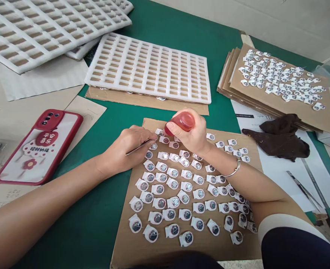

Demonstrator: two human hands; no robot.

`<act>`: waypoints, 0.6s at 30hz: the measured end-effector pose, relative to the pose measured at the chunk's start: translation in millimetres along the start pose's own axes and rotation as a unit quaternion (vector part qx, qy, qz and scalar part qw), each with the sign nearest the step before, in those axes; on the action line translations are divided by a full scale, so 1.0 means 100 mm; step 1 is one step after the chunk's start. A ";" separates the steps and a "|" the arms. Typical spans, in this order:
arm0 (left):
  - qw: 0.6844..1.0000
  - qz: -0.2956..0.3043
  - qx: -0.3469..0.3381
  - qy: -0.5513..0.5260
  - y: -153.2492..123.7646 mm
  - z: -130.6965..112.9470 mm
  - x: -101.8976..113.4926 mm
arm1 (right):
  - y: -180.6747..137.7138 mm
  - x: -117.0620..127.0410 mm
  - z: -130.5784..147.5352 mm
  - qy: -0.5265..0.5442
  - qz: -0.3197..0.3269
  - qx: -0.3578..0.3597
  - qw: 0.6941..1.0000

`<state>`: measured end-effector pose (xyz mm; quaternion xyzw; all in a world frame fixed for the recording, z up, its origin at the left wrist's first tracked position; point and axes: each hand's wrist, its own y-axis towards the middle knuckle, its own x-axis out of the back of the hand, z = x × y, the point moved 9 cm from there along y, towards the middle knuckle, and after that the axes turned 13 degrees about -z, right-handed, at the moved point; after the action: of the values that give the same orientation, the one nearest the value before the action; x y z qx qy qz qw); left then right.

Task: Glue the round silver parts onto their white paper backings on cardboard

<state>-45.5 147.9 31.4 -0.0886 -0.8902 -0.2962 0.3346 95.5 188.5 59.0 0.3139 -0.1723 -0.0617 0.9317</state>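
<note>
Left hand [127, 147]: fingers pressed together, pinching a thin metal pick [139, 147] like a pen. The pick's long axis runs from those fingers out to their right and slightly away, and its tip ends among the far-left parts [174, 172].

Right hand [194, 136]: thumb and fingers wrapped round a red bulb [183, 121], which lies tilted with its narrow end aimed down-left, towards the pick tip (the nozzle itself is too small for me to make out).

So both tools converge on one spot, the far-left corner of the rows on the card [131, 239]. The parts there sit just beyond the left fingertips and just left of the right thumb. From my feed I can't tell whether the pick tip or the bulb touches any of them. The bulb end looks a shade nearer the farthest row, the pick tip nearer the row behind it.

The other parts lie in loose rows on the near side of both hands, under the wrists. There's a bangle [235, 170] on the right wrist.

A phone [40, 147] lies well left of the left hand. A foam tray [148, 69] is beyond both sets of fingertips. A dark cloth [281, 138] and a stack [280, 80] of loaded cards are off to the right of the right hand.
</note>
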 end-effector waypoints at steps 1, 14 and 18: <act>1.000 0.000 -0.002 -0.002 0.00 0.00 0.00 | -0.01 0.00 0.00 0.001 0.000 -0.001 1.000; 0.952 -0.118 0.258 -0.120 0.08 0.36 0.37 | 0.36 0.02 -0.82 0.289 -0.013 -0.395 0.872; 0.897 -0.236 0.329 -0.175 0.00 0.71 0.62 | 0.36 -0.01 -1.03 0.371 -0.033 -0.488 0.789</act>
<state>-131.6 187.6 29.1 0.1885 -0.9759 -0.0364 0.1035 131.6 275.8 3.8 -0.1782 0.2499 -0.0467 0.9506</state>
